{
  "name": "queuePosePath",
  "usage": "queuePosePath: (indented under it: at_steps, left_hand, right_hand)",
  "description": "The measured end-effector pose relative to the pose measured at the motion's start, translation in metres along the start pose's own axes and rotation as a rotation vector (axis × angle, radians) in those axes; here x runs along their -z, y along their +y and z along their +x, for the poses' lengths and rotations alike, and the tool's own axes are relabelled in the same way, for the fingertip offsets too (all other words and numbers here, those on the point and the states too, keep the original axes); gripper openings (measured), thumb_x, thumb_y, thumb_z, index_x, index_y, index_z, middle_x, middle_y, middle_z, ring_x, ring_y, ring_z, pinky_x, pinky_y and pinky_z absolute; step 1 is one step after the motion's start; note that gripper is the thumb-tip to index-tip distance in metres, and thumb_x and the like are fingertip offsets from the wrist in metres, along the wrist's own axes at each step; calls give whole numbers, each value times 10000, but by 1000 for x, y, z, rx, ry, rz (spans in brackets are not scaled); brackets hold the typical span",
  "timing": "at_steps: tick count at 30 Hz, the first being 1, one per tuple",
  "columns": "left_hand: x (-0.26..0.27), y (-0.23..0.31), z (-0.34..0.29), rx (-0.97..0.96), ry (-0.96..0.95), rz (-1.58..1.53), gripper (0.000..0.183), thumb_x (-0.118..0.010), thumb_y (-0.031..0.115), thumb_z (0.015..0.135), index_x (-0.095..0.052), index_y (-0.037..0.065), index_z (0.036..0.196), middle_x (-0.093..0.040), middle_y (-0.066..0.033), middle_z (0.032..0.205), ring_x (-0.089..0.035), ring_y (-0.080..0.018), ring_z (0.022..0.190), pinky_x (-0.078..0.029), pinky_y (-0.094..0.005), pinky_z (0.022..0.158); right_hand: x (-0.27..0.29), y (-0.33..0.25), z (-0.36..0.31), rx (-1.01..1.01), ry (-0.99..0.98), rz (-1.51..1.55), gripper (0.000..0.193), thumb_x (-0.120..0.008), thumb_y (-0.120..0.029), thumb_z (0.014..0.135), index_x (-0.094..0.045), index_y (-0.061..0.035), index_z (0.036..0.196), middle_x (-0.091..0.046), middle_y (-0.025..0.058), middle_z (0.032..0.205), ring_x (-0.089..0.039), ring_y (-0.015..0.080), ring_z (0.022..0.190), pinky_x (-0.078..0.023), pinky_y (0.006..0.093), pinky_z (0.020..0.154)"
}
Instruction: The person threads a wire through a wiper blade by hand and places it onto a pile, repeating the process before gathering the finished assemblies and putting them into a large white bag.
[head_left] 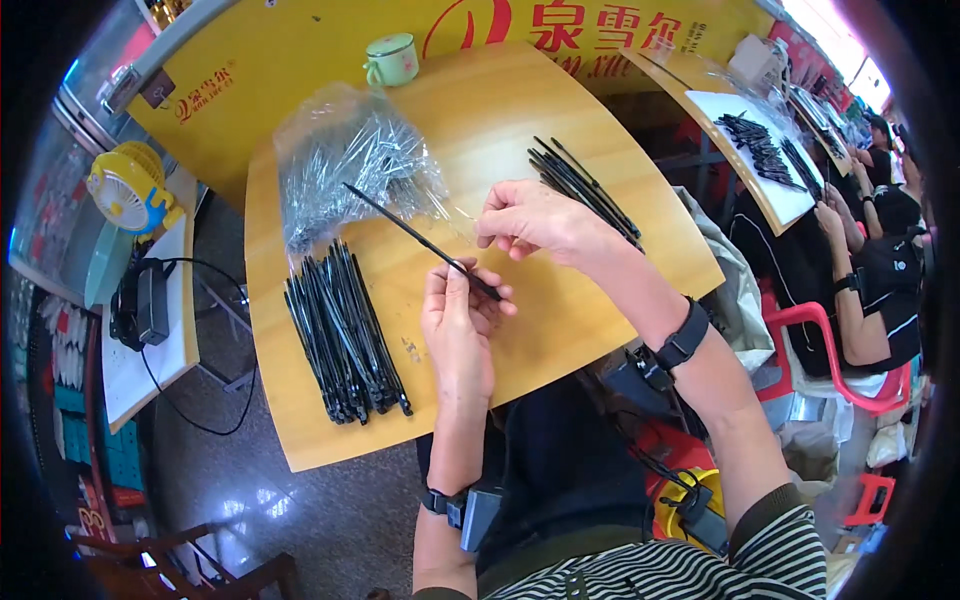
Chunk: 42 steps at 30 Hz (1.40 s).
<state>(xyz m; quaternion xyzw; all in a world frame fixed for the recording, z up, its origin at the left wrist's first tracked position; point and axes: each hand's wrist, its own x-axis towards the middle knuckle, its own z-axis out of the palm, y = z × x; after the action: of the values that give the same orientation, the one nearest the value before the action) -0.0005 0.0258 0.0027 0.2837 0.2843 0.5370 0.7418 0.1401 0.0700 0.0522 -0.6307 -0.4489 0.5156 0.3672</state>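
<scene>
My left hand [462, 325] grips a long thin black stick [405, 228] that slants up to the left over the table. My right hand [535, 220] is closed in a pinch just above and right of it. What its fingertips hold, if anything, is too fine to make out. Left of my left hand lies a thick pile of similar black sticks [342, 335]. Behind it rests a clear plastic bag [350, 160] of thin, shiny pieces. A smaller bunch of black sticks [590, 190] lies beyond my right forearm.
The wooden table [480, 110] has a light green lidded mug [391, 60] at its far edge, against a yellow panel [290, 45]. A yellow and white fan [130, 190] stands on a side shelf at left. People sit at another table [745, 160] on the right.
</scene>
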Motion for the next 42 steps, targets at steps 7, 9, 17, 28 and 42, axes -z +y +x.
queuePosePath:
  at_steps: [7,9,17,28,42]
  left_hand:
    - [-3,-1,0,-24,-21,58,170,-421,175,944,-479,26,1001,-565,-89,793,-562,-163,684,-481,-262,588]
    - [-2,-3,1,-23,-30,64,169,-423,174,943,-480,26,1002,-567,-88,794,-563,-161,685,-481,-259,587]
    - [-2,-3,2,-41,-21,86,163,-427,165,940,-483,38,1026,-577,-80,811,-563,-153,697,-479,-251,596]
    - [-2,1,0,-44,25,113,218,-463,141,919,-479,43,1112,-566,-65,828,-561,-141,728,-476,-242,624]
    - [-1,-2,0,-70,-30,147,253,-482,121,911,-491,39,1150,-569,-59,866,-565,-135,769,-484,-234,655]
  right_hand:
    - [-2,0,18,0,-120,84,227,-576,-141,770,-537,11,935,-564,35,746,-478,60,583,-395,186,484]
    - [-4,-2,24,-25,-152,89,221,-572,-149,780,-541,13,926,-573,39,752,-467,60,562,-384,186,467]
    - [7,2,11,66,-152,-125,143,-536,-131,827,-561,10,827,-590,79,647,-375,52,444,-274,208,390]
    - [29,23,-68,17,-84,-67,132,-543,-160,821,-538,-34,783,-586,53,660,-414,45,484,-324,203,428]
    - [19,25,-90,78,42,-88,167,-531,-139,763,-540,26,740,-540,75,561,-516,116,469,-406,260,439]
